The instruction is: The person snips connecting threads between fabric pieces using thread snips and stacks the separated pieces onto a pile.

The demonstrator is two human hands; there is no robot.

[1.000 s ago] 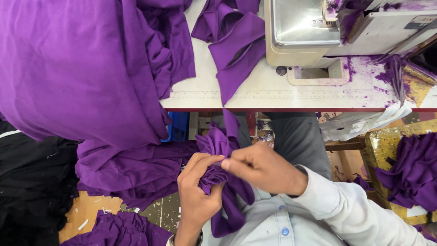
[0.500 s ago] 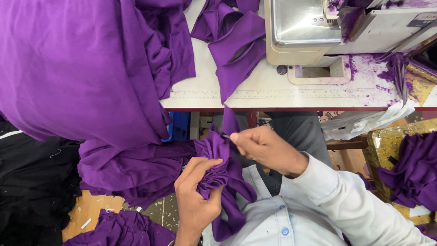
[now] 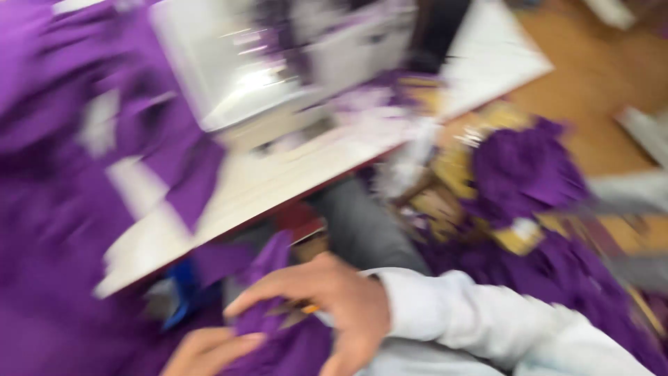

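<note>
The view is badly blurred by motion. My right hand (image 3: 327,306) sits low in the middle, fingers curled over a bunch of purple fabric (image 3: 268,331), with a small orange-tipped tool partly showing under the palm. At the bottom edge my left hand (image 3: 209,348) grips the same fabric from below. A white sleeve runs off to the right from my right wrist. What exactly the right hand pinches is hidden by blur.
A white sewing machine (image 3: 236,76) stands on the pale table (image 3: 257,188) above the hands. Large purple cloth (image 3: 49,181) hangs at the left. More purple pieces (image 3: 522,174) lie heaped on cardboard at the right, over a brown floor.
The camera has swung sharply to the right and tilted, blurring everything. My right hand has dropped back onto the fabric bunch; my left hand still holds it.
</note>
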